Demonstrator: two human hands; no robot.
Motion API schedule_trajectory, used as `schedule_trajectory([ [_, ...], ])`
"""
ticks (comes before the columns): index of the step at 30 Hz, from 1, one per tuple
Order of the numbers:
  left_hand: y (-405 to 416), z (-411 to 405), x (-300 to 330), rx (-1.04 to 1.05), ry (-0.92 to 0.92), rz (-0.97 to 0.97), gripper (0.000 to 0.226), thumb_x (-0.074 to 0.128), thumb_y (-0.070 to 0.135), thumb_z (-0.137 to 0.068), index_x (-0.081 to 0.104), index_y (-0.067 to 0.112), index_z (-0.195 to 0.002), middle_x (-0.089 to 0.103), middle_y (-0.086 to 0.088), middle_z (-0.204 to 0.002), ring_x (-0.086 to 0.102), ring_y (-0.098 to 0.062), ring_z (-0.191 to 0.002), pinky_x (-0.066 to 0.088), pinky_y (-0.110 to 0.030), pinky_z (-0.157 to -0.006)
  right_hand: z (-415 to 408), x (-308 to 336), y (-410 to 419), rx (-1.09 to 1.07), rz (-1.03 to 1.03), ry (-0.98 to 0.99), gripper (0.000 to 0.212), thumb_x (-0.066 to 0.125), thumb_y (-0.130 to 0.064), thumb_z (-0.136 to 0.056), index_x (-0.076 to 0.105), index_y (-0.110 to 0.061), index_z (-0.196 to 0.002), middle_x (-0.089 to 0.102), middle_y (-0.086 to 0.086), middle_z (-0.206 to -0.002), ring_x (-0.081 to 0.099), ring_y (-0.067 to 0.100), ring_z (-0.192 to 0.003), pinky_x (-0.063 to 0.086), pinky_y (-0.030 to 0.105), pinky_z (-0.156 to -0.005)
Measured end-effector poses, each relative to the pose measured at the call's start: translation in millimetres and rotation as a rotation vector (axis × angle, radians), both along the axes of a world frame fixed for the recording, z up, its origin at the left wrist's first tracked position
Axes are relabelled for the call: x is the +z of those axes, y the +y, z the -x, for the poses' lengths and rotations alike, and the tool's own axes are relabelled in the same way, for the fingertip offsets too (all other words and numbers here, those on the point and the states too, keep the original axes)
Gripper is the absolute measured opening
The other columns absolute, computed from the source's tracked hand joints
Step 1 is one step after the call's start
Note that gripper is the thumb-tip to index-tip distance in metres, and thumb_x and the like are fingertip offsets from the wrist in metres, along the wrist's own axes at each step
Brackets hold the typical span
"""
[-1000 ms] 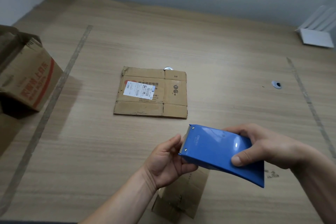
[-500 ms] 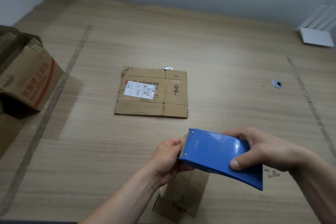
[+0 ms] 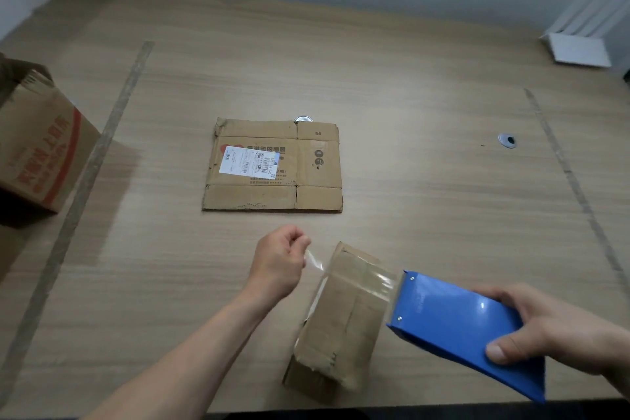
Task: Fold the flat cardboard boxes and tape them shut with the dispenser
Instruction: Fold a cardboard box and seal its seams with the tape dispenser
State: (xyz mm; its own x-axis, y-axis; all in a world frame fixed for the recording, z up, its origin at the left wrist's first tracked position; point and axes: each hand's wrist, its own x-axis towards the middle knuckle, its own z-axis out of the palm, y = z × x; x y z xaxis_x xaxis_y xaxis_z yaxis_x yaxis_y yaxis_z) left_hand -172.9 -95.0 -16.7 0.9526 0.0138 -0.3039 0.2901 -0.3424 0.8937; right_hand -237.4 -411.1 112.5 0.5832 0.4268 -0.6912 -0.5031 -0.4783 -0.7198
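Now my left hand (image 3: 279, 262) pinches the clear tape (image 3: 315, 261), limp and clingy, stretched toward the blue dispenser (image 3: 463, 327) my right hand (image 3: 552, 334) clasps. Below the strip, the small folded box (image 3: 341, 320), seemingly light; keep tension.

Flat cardboard box (image 3: 272, 165) lies centre frame; folded box (image 3: 341, 320) lower centre; blue dispenser (image 3: 456, 324) lower right, clear tape (image 3: 315, 261) drawn out.

Left hand (image 3: 280, 266) pinches clear tape (image 3: 315, 261) stretched from blue dispenser (image 3: 460, 327).
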Motion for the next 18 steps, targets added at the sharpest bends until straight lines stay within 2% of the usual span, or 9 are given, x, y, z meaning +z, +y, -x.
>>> schedule_trajectory([
  [2,-1,-5,-3,-0.046,-0.030,-0.052,0.031,0.059,0.012,-0.096,0.054,0.019,-0.065,0.053,0.006,-0.048,0.045,-0.005,-0.041,0.039,-0.027,-0.051,5,-7,-7,-0.027,0.031,-0.006,0.070,0.088,-0.028,-0.061,0.069,-0.032,-0.128,0.074,0.009,-0.120,0.069,0.033,-0.112,0.053,0.033,-0.094],
  [4,-8,-4,-4,-0.104,-0.056,-0.091,0.031,0.058,0.012,-0.096,0.052,0.018,-0.066,0.052,0.006,-0.051,0.050,-0.004,-0.043,0.041,-0.025,-0.050,7,-16,-10,-0.062,0.089,-0.029,0.065,0.087,-0.028,-0.060,0.072,-0.033,-0.122,0.075,0.010,-0.114,0.068,0.038,-0.108,0.053,0.034,-0.090],
  [6,-10,0,-11,-0.128,-0.078,-0.133,0.029,0.058,0.012,-0.097,0.052,0.016,-0.068,0.052,0.004,-0.055,0.059,-0.016,-0.053,0.044,-0.031,-0.054,7,-23,-8,-0.061,0.123,-0.034,0.061,0.085,-0.025,-0.061,0.072,-0.032,-0.121,0.075,0.010,-0.111,0.068,0.038,-0.106,0.052,0.035,-0.087],
  [8,-7,3,-19,-0.127,-0.085,-0.162,0.030,0.057,0.013,-0.097,0.050,0.019,-0.068,0.052,0.002,-0.057,0.061,-0.029,-0.063,0.046,-0.039,-0.058,9,-29,-6,-0.057,0.148,-0.031,0.060,0.083,-0.023,-0.063,0.072,-0.033,-0.121,0.075,0.010,-0.109,0.069,0.037,-0.103,0.051,0.038,-0.085],
  [13,-10,5,-25,-0.102,-0.109,-0.187,0.033,0.057,0.013,-0.096,0.049,0.024,-0.066,0.053,0.002,-0.057,0.060,-0.032,-0.065,0.045,-0.039,-0.060,12,-38,-5,-0.040,0.207,-0.042,0.065,0.084,-0.029,-0.062,0.068,-0.032,-0.125,0.075,0.006,-0.111,0.070,0.033,-0.104,0.049,0.057,-0.098],
  [15,-11,4,-29,-0.101,-0.098,-0.188,0.030,0.057,0.013,-0.096,0.051,0.021,-0.068,0.053,0.002,-0.058,0.061,-0.032,-0.066,0.046,-0.040,-0.061,12,-40,-7,-0.034,0.223,-0.039,0.066,0.084,-0.030,-0.062,0.068,-0.033,-0.126,0.076,0.004,-0.110,0.071,0.031,-0.103,0.049,0.058,-0.099],
  [18,-14,6,-39,-0.121,-0.080,-0.218,0.026,0.056,0.012,-0.096,0.052,0.018,-0.071,0.054,0.002,-0.059,0.059,-0.031,-0.066,0.045,-0.039,-0.062,10,-44,-7,-0.038,0.246,-0.019,0.063,0.084,-0.031,-0.060,0.069,-0.038,-0.121,0.077,0.001,-0.107,0.073,0.025,-0.100,0.053,0.053,-0.097],
])
